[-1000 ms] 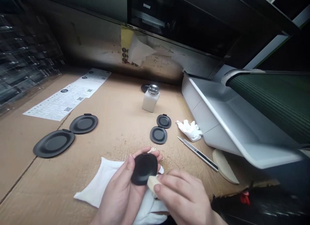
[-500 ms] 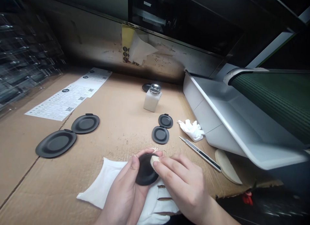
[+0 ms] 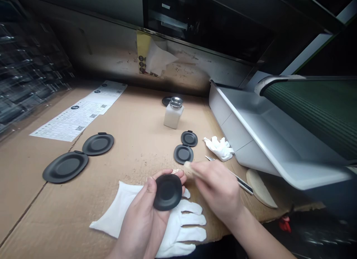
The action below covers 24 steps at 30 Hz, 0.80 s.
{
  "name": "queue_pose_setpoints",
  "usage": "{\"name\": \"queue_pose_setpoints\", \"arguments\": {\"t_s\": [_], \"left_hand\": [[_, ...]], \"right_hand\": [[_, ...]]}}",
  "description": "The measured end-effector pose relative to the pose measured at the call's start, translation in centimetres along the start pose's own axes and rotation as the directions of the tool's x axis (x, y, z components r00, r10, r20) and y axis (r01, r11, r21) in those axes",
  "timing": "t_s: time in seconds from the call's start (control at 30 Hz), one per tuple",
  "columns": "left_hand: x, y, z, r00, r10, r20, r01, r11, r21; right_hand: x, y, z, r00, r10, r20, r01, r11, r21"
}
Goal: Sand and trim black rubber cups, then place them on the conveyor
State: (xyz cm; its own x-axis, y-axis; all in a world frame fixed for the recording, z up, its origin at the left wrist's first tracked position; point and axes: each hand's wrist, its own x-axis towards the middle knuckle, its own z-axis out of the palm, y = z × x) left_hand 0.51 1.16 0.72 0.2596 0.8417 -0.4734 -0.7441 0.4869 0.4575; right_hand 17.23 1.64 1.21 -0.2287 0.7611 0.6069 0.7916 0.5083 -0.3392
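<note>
My left hand (image 3: 141,216) holds a small black oval lid-like piece (image 3: 167,192), its shallow dished face turned up towards me. In my right hand (image 3: 220,188), to the right of that piece and apart from it, a small cream pad (image 3: 191,168) is pinched between the fingers. Under my left hand a white glove (image 3: 181,220) lies flat. Two similar black pieces (image 3: 183,154) sit end to end just beyond my hands. A utility knife (image 3: 245,186), partly hidden by my right hand, lies beside a cream half-round pad (image 3: 260,188).
Two larger black oval pieces (image 3: 67,167) lie at the left, below printed paper sheets (image 3: 64,121). A white square bottle with a metal top (image 3: 173,116) stands at the back. At right are a crumpled white cloth (image 3: 219,147) and a grey bin (image 3: 245,140).
My right hand has lifted the cream pad off the black piece and moved up and to the right. My left hand still holds the piece, now tilted slightly differently.
</note>
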Motion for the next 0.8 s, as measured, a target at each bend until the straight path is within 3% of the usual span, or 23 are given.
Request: {"name": "queue_pose_setpoints", "arguments": {"t_s": [0.07,0.13,0.27,0.37,0.5,0.63,0.8], "left_hand": [[-0.1,0.0,0.0,1.0,-0.021,0.002,0.021,1.0,-0.015],[-0.1,0.0,0.0,1.0,-0.021,0.016,0.022,0.999,-0.029],[-0.1,-0.1,-0.1,0.998,-0.016,0.062,0.019,0.999,-0.046],[-0.1,0.0,-0.2,0.996,-0.015,0.092,0.019,0.999,-0.04],[-0.2,0.1,-0.1,0.992,-0.014,0.126,0.012,1.0,0.016],[-0.2,0.0,0.0,0.997,0.009,0.075,-0.012,0.999,0.043],[-0.2,-0.3,-0.3,0.993,0.018,0.117,-0.017,1.0,-0.007]], "right_hand": [[-0.4,0.5,-0.9,0.99,0.134,-0.048,-0.134,0.991,0.01],[-0.9,0.2,-1.5,0.986,0.167,-0.014,-0.166,0.984,0.055],[-2.3,-1.7,-1.1,0.992,-0.077,0.099,0.051,0.968,0.246],[-2.6,-2.2,-0.1,0.975,-0.205,0.086,0.184,0.962,0.202],[-0.3,-1.5,0.1,0.961,-0.261,0.089,0.256,0.964,0.066],[2.1,-1.3,-0.4,0.946,-0.3,0.121,0.3,0.954,0.014],[-0.5,-2.3,-0.1,0.975,-0.214,0.063,0.209,0.975,0.079]]}}
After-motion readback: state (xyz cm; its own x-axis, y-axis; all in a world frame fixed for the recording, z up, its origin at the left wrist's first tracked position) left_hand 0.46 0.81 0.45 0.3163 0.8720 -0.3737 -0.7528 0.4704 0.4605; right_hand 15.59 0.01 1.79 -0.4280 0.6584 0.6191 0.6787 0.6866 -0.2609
